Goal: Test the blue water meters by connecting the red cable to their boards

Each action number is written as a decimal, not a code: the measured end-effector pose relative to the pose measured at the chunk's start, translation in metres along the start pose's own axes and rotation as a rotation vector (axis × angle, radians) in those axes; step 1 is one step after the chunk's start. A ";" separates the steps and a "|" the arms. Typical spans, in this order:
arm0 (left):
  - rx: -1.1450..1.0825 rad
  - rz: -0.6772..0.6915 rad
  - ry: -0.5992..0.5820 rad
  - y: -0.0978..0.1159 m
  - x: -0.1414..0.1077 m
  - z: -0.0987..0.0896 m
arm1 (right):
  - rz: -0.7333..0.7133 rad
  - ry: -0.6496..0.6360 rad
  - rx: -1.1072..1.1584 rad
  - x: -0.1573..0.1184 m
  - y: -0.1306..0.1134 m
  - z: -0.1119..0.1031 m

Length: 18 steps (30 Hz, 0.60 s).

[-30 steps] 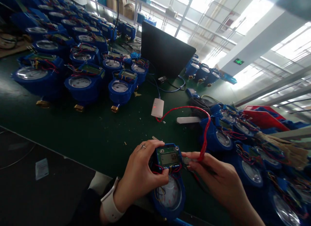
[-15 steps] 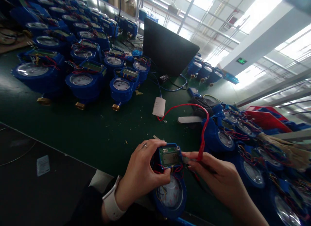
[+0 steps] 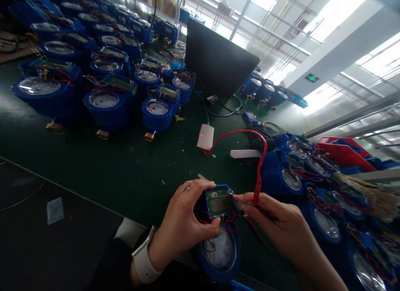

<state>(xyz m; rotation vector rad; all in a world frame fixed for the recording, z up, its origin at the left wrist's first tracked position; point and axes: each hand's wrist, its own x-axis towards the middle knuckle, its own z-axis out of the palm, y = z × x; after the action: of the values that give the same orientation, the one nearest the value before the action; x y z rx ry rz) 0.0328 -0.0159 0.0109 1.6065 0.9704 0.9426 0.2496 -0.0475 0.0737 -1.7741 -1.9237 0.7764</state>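
Note:
A blue meter [image 3: 220,253] with a clear round dial and a small display unit [image 3: 220,204] stands at the table's near edge. Round the left side of the display unit are the fingers and thumb of my left hand [image 3: 184,222]. My right hand [image 3: 275,224] pinches the end of a red cable [image 3: 259,170] against the unit's right side; the cable's tip is mostly hidden by the fingers. That cable curves back to a small white box [image 3: 205,136], on which a red light shows.
Rows of blue meters [image 3: 103,100] fill the left of the green table [image 3: 131,166]. More meters [image 3: 326,220] crowd the right, near a pale flat bar [image 3: 245,154]. A dark laptop screen [image 3: 218,59] stands behind the white box.
A red light now shows on the white box, where none was visible before. Both hands keep their hold on the display unit and the cable; the view has shifted slightly.

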 end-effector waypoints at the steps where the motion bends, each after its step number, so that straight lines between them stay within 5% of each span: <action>1: -0.003 0.003 -0.002 0.000 0.000 0.000 | 0.004 0.003 -0.006 0.000 0.000 0.000; 18: -0.039 0.018 0.008 -0.006 0.000 0.001 | -0.064 0.018 -0.061 0.007 -0.015 0.001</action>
<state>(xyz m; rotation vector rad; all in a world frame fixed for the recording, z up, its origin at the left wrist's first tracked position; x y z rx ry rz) 0.0330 -0.0157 0.0045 1.5819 0.9392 0.9752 0.2365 -0.0418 0.0817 -1.7395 -2.0016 0.6847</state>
